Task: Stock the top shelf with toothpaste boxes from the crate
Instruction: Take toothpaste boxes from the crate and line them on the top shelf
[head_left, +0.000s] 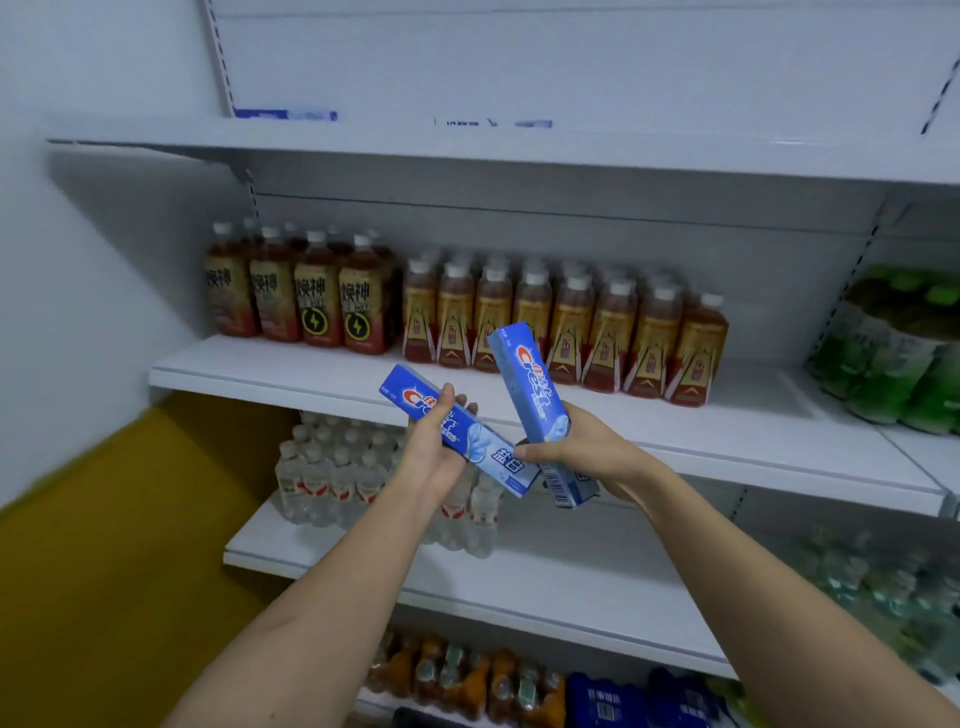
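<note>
My left hand (434, 447) grips a blue toothpaste box (483, 447) that lies slanted, its far end pointing up-left. My right hand (576, 449) grips a second blue toothpaste box (532, 387) held nearly upright, its barcode end sticking out below the hand. Both hands are in front of the second shelf's edge. The top shelf (363, 143) runs across above them. On it lie two blue toothpaste boxes, one at the left (285, 114) and one nearer the middle (519, 123), only their edges showing. The crate is out of view.
The second shelf (779, 457) holds rows of brown tea bottles (571, 322) and green bottles (893, 343) at the right. Clear water bottles (337, 478) stand on the third shelf, with more drinks below. A white wall and yellow floor (104, 571) lie to the left.
</note>
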